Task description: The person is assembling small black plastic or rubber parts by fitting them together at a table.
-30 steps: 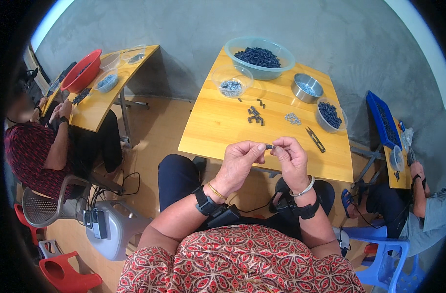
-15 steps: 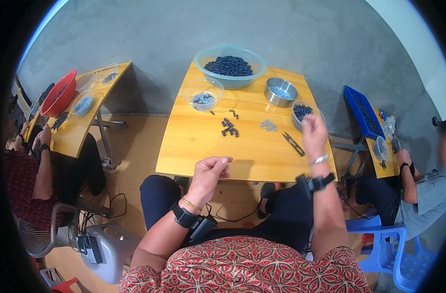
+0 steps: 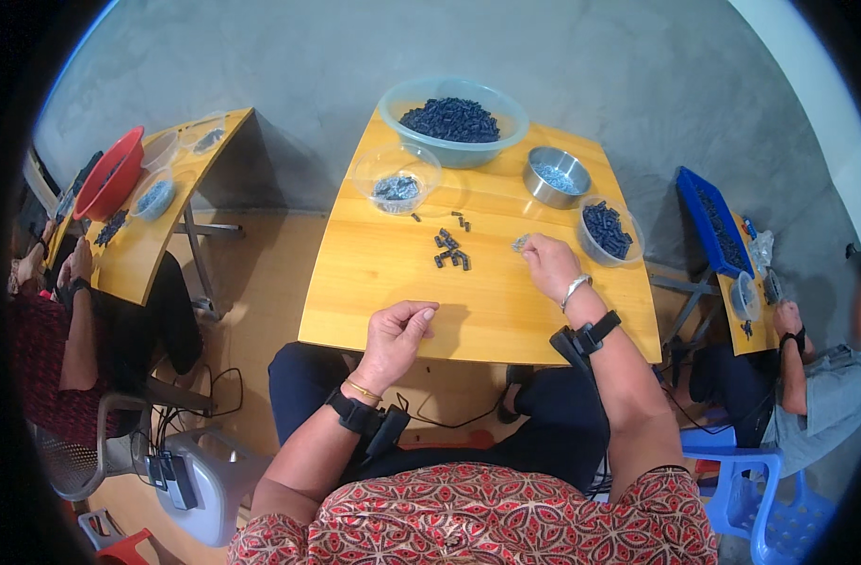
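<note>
My left hand [image 3: 399, 339] hovers over the near edge of the yellow table [image 3: 355, 282]. Its fingers are curled with the thumb pressed against them; whatever they may hold is hidden. Above the table's right half, my right hand [image 3: 553, 268] reaches down with bent fingers at a small pile of grey metal pieces [image 3: 519, 243], mostly covered by it. The fingertips look closed together, too small to tell what is in them. Left of that hand lie several short black plastic pieces [image 3: 452, 250]. The black snips are hidden beneath my right hand and forearm.
At the back stands a large pale-blue basin [image 3: 501, 143] of black pieces. Around it are a clear tub [image 3: 363, 174], a steel bowl [image 3: 555, 196] and a clear tub of black pieces [image 3: 638, 252]. People sit at side tables, with a red basin [image 3: 110, 179] and blue tray [image 3: 687, 202].
My right hand has moved left and down from beside the tub of black pieces to the grey metal pile, now covering the snips. My left hand has hardly moved.
</note>
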`<state>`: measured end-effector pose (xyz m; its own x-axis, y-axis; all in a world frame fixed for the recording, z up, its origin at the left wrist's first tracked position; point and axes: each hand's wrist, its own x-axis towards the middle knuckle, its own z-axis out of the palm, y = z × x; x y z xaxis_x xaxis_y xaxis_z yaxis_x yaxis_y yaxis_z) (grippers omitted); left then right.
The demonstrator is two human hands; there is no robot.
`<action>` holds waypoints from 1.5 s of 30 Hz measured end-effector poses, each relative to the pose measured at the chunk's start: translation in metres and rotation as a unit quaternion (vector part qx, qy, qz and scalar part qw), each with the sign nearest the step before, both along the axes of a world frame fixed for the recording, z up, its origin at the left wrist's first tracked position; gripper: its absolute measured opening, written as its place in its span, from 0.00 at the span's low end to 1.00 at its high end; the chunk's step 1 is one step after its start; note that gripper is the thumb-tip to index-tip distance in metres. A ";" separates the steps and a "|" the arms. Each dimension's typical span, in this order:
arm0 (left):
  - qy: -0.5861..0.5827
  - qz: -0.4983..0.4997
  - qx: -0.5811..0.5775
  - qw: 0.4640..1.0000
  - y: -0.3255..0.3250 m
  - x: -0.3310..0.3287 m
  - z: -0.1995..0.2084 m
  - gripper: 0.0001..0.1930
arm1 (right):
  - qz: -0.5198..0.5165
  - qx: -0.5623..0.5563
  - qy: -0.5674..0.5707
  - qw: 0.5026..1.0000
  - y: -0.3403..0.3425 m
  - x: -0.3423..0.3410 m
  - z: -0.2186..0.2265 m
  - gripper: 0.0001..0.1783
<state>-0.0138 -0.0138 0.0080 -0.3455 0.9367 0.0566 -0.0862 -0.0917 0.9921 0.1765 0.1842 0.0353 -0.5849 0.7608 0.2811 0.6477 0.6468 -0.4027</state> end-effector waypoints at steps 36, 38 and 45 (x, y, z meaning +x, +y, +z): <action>0.046 -0.035 0.022 0.998 -0.002 -0.003 -0.007 0.08 | 0.004 -0.057 0.058 0.997 0.010 -0.011 0.010 0.03; 0.046 -0.032 0.018 0.998 -0.002 -0.002 -0.006 0.07 | -0.002 -0.063 0.090 0.994 0.003 -0.014 0.018 0.03; 0.204 0.003 0.061 0.977 0.003 0.000 -0.006 0.09 | 0.009 -0.063 0.100 0.993 0.000 0.004 -0.016 0.06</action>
